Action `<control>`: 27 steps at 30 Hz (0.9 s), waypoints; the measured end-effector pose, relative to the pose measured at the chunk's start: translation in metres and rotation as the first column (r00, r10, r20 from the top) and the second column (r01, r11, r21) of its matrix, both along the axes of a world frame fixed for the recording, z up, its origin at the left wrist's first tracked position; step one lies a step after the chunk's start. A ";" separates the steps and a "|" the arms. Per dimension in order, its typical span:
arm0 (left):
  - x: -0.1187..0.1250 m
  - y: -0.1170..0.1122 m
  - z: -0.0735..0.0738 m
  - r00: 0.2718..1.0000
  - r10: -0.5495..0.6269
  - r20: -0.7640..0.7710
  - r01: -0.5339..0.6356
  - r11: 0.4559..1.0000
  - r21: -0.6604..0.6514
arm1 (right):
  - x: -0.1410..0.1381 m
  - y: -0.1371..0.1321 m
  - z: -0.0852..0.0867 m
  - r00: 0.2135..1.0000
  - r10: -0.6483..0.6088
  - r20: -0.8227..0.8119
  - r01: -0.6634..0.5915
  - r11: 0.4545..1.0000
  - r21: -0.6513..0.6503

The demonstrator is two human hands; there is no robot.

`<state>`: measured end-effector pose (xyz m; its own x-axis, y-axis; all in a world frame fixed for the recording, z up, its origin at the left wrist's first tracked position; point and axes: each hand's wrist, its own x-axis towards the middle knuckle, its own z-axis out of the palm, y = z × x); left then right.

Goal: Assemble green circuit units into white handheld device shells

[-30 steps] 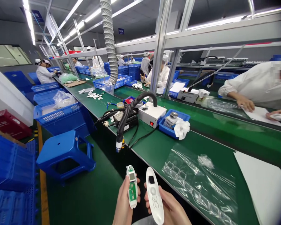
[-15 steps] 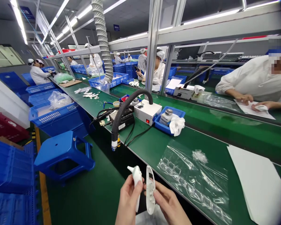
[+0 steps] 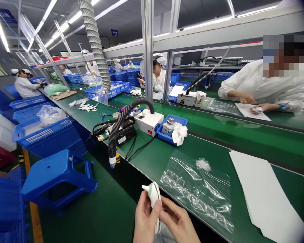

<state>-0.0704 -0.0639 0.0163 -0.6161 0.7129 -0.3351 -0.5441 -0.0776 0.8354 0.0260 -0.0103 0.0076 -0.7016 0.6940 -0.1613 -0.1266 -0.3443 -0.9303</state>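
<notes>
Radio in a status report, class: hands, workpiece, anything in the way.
Left hand, right hand: both on white device. Dark seam line shows along its edge. No obstruction seen; clear plastic film lies apart, rightward.

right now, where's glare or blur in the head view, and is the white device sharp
In the head view, glare streaks the clear plastic; the ceiling light is blown out; the white paper blurs towards its lower right; the white device looks fairly sharp.
</notes>
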 end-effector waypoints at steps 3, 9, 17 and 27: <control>0.007 0.005 0.000 1.000 0.021 0.015 -0.021 1.000 -0.008 | 0.007 0.002 -0.005 1.000 -0.025 0.009 0.025 1.000 -0.002; 0.014 0.013 -0.004 0.997 -0.075 -0.003 0.075 0.997 0.000 | 0.020 0.006 -0.008 0.995 -0.091 0.041 0.088 0.994 0.057; 0.030 0.023 -0.019 0.990 -0.127 0.056 0.128 0.992 -0.016 | 0.031 0.004 -0.006 0.966 -0.253 0.055 0.249 0.967 0.060; 0.036 0.029 -0.015 0.963 -0.271 -0.009 0.270 0.962 -0.032 | 0.049 0.016 0.001 0.985 -0.150 0.083 0.128 0.966 0.223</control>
<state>-0.0340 -0.0350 0.0016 -0.4063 0.8434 -0.3517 -0.5301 0.0960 0.8425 0.0749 0.0053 0.0082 -0.5840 0.8095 -0.0599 -0.0632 -0.1189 -0.9909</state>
